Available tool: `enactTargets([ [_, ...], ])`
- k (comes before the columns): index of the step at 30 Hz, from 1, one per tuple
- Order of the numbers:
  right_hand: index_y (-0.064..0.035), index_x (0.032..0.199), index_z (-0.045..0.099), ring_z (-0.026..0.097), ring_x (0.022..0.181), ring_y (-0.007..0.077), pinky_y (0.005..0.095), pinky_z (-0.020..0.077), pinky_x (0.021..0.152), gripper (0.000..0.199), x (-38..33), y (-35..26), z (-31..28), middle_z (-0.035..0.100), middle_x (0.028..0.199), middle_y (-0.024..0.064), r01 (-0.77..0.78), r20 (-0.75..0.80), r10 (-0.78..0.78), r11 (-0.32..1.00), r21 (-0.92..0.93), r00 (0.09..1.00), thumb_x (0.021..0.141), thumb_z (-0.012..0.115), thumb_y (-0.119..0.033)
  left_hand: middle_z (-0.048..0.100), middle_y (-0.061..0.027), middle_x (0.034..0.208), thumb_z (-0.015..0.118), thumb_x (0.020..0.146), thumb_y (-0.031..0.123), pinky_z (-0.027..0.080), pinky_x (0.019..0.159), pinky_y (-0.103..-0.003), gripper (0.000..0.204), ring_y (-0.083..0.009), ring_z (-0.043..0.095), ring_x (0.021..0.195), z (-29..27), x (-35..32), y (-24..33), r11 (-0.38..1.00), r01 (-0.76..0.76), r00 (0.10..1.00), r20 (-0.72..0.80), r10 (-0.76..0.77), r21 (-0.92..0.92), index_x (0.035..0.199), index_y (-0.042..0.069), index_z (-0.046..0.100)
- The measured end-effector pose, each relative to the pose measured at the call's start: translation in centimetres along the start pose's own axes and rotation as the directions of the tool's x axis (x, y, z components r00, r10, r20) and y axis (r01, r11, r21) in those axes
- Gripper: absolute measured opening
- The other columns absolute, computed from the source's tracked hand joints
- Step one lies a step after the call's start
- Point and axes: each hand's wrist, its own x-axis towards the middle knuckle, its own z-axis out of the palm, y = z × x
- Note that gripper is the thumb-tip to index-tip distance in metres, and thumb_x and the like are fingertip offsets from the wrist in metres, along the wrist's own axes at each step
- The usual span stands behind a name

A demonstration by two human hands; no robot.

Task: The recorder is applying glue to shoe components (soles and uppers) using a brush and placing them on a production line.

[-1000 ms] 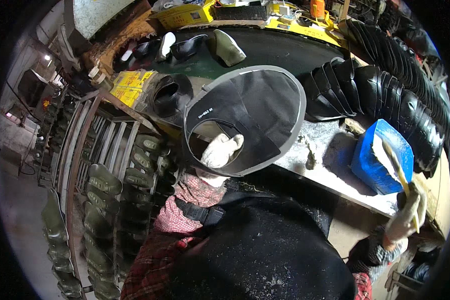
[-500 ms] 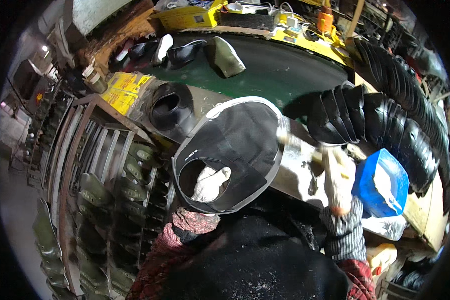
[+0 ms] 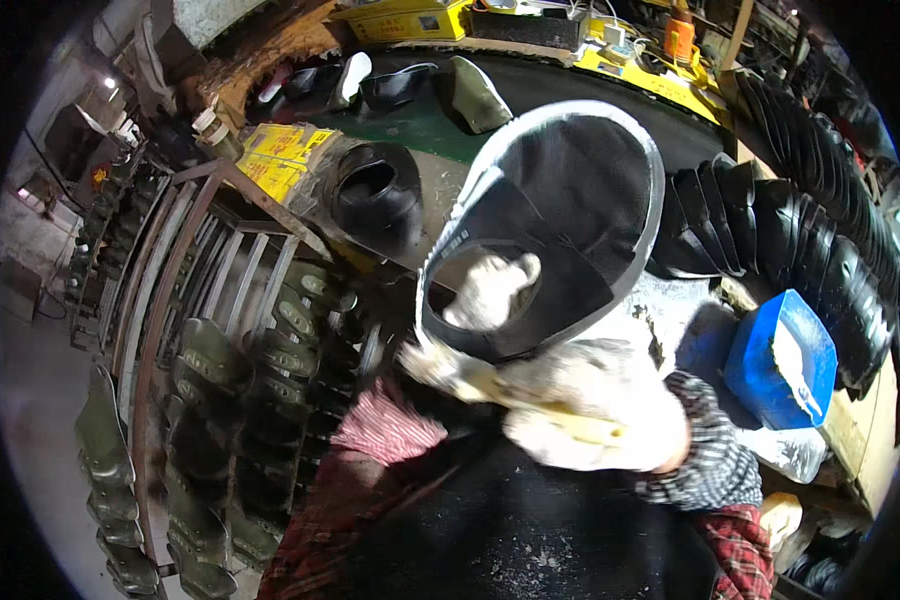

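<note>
1. Hands first: our gloved left hand (image 3: 488, 292) shows through the round opening of the black oval piece (image 3: 585, 180), and we cannot tell how firmly it grips; our right hand (image 3: 595, 405) is closed round a pale, blurred brush (image 3: 460, 376)
2. Piece and brush: the oval lies just ahead of us, its long axis running from lower left to upper right; our left hand is nearer, within its outline, while the right crosses below, brush end at the lower-left rim
3. Compared with half a second ago, the brush has swung from the right edge to that rim, and white shows more strongly along the right edge
4. Farther right, our blue container (image 3: 758, 382) stands on the worktop (image 3: 675, 297)
</note>
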Motion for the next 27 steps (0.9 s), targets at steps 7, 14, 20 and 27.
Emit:
enactTargets([
  [7, 0.0061, 0.113, 0.061, 0.064, 0.086, 0.0143, 0.0258, 0.0541, 0.068, 0.022, -11.3, 2.2, -6.7, 0.067, 0.093, 0.0108, -0.666, -0.466, 0.671, 0.716, 0.208, 0.577, 0.094, 0.057, -0.005, 0.06, -0.0002, 0.08, 0.065, 0.091, 0.011, 0.048, 0.059, -0.024, 0.009, -0.0095, 0.056, 0.066, -1.3, 2.6, 5.4, 0.855, -0.002, 0.936, 0.301, -0.18, 0.518, 0.095, 0.004, 0.063],
  [14, 0.0006, 0.097, 0.067, 0.066, 0.072, 0.017, 0.0266, 0.0525, 0.062, 0.014, -11.8, 4.9, -8.3, 0.068, 0.084, 0.0121, -0.573, -0.596, 0.583, 0.785, 0.238, 0.552, 0.086, 0.067, -0.008, 0.063, -0.0037, 0.086, 0.064, 0.091, 0.018, 0.051, 0.062, -0.028, 0.02, -0.0155, 0.06, 0.068, 0.7, -2.4, 2.7, 0.24, -0.438, 0.814, 0.27, 0.514, 0.866, 0.104, 0.004, 0.062],
  [20, 0.0071, 0.099, 0.062, 0.06, 0.059, 0.0123, 0.0207, 0.0467, 0.05, 0.011, -10.9, 5.9, -7.1, 0.064, 0.079, 0.0114, -0.435, -0.281, 0.774, 0.572, 0.695, 0.568, 0.09, 0.06, 0.001, 0.066, -0.0067, 0.093, 0.063, 0.091, 0.021, 0.053, 0.07, -0.032, 0.026, -0.0201, 0.064, 0.077, -0.8, -3.4, 1.5, -0.204, -0.446, 0.576, 0.454, 0.68, 0.872, 0.112, 0.006, 0.063],
  [27, 0.0043, 0.098, 0.065, 0.064, 0.072, 0.0189, 0.0271, 0.0503, 0.064, 0.019, -16.8, 6.8, -5.4, 0.066, 0.083, 0.0114, -0.548, -0.411, 0.553, 0.825, 0.142, 0.725, 0.079, 0.067, -0.001, 0.071, -0.0065, 0.097, 0.066, 0.089, 0.03, 0.055, 0.073, -0.039, 0.028, -0.0243, 0.069, 0.08, -1.6, 6.2, -0.4, -0.526, -0.431, 0.554, 0.675, 0.487, 0.733, 0.109, 0.011, 0.071],
])
